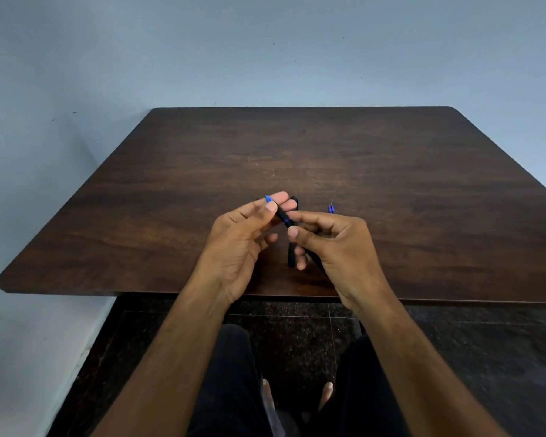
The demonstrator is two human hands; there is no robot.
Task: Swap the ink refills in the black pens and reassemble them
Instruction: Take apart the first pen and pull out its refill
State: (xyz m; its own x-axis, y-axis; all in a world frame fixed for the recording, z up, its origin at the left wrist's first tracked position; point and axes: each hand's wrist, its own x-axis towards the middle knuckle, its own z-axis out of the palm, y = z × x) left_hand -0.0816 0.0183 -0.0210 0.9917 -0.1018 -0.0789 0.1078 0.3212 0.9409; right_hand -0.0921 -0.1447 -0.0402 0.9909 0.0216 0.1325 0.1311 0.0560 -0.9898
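Bare feet (297, 395) and dark trousers (230, 373) on a speckled floor (454, 357), nearest the camera. Above them, two forearms reaching over the near edge of a wooden table (171, 200). Right hand (334, 244): fingers curled, thumb and forefinger pinching the barrel of a black pen (282, 216). Left hand (243, 238): fingertips pinching the same pen near its blue tip, other fingers loosely bent. Second black pen (292, 255): flat on the table under the hands, partly hidden. Two blue refills (331, 208): on the table just beyond the right hand. Grey wall (265, 52) behind.
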